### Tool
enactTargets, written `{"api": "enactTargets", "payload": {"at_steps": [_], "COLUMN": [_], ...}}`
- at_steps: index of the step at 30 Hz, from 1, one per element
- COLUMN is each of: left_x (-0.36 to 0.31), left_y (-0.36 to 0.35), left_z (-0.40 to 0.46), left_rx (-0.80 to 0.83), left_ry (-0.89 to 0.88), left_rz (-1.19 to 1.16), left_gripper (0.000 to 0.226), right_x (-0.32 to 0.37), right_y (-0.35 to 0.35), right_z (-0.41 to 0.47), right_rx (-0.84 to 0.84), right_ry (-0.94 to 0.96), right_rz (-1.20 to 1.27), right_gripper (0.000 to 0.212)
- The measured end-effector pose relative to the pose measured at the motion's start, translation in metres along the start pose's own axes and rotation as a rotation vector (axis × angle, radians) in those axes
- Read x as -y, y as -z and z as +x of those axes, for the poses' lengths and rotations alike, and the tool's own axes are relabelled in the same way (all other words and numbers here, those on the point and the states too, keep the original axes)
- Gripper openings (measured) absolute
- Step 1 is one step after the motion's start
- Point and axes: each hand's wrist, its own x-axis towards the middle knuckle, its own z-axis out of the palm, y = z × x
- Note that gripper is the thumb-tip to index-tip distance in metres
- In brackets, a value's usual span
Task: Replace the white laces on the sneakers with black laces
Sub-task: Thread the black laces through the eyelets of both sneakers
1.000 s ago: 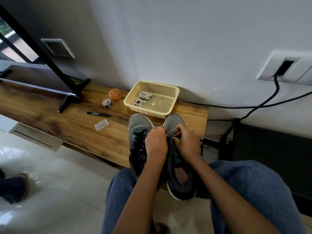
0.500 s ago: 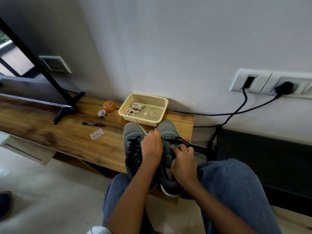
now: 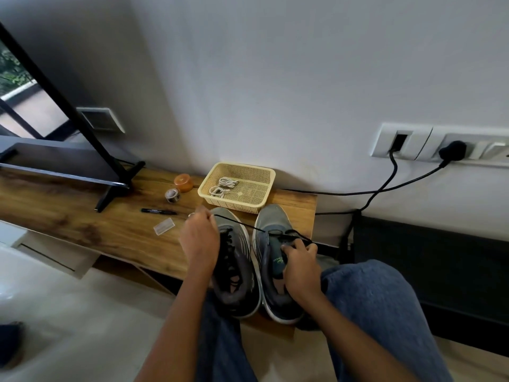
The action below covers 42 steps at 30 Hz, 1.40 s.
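Observation:
Two grey sneakers stand side by side at the near end of the wooden shelf (image 3: 82, 219). The left sneaker (image 3: 234, 260) is laced with black lace. My left hand (image 3: 199, 239) pinches one end of a black lace (image 3: 239, 223) and holds it stretched out to the left, across the left sneaker. That lace runs into the front eyelets of the right sneaker (image 3: 272, 238). My right hand (image 3: 300, 257) grips the right sneaker at its tongue and the lace there. The white laces (image 3: 221, 187) lie in the yellow basket (image 3: 264, 194).
On the shelf lie a black marker (image 3: 158, 211), a small clear case (image 3: 164, 226), a tape roll (image 3: 172, 195) and an orange lid (image 3: 184, 182). A TV stand foot (image 3: 115, 186) stands to the left. Black cables (image 3: 385, 186) hang from wall sockets at the right.
My left hand has moved off the right sneaker to the left, pulling the black lace taut. My right hand has slid down onto the tongue. The view has tilted up.

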Motion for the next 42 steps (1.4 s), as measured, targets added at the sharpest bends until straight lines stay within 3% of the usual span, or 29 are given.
{"api": "enactTargets", "payload": {"at_steps": [3,6,10,13,16,22,27,30,32,36,39,42], "left_x": [0.011,0.009,-0.007,-0.019,-0.027,-0.031,-0.005,0.005,0.005,-0.013,-0.029,-0.031], "left_y": [0.003,-0.004,-0.028,-0.053,-0.07,-0.068,-0.043,-0.027,-0.03,-0.053,-0.071,-0.083], "left_z": [-0.002,-0.01,-0.022,-0.027,-0.031,-0.018,0.01,0.01,0.003,-0.011,-0.026,-0.034], "left_rx": [-0.084,-0.009,0.158,0.285,0.346,0.23,0.054,0.038,0.062,0.113,0.282,0.287], "left_ry": [0.127,0.12,-0.169,-0.382,-0.447,-0.36,-0.14,-0.055,-0.127,-0.453,-0.502,-0.471], "left_rz": [-0.081,-0.087,-0.076,0.045,0.256,0.469,0.39,0.391,0.392,0.307,0.323,0.403], "left_gripper": [0.008,0.009,0.032,0.031,0.027,0.013,0.017,0.018,0.016,0.032,0.024,0.018], "right_x": [0.0,0.0,-0.002,-0.003,-0.003,-0.002,-0.001,-0.002,-0.003,-0.006,-0.007,-0.006], "right_y": [0.0,-0.001,-0.002,-0.002,-0.003,-0.003,-0.004,-0.006,-0.007,-0.01,-0.01,-0.01], "right_z": [0.001,0.002,0.002,0.002,0.002,0.001,0.001,0.002,0.003,0.005,0.005,0.006], "right_rx": [-0.004,-0.007,-0.004,0.0,-0.012,-0.016,-0.025,-0.057,-0.076,-0.093,-0.096,-0.086], "right_ry": [-0.002,-0.006,0.006,0.018,0.02,0.017,0.02,0.041,0.061,0.088,0.106,0.106], "right_rz": [-0.007,-0.006,0.007,0.019,0.028,-0.029,-0.044,-0.046,-0.037,-0.018,-0.02,-0.029], "right_gripper": [0.038,0.037,0.039,0.037,0.03,0.031,0.035,0.036,0.037,0.04,0.041,0.038]}}
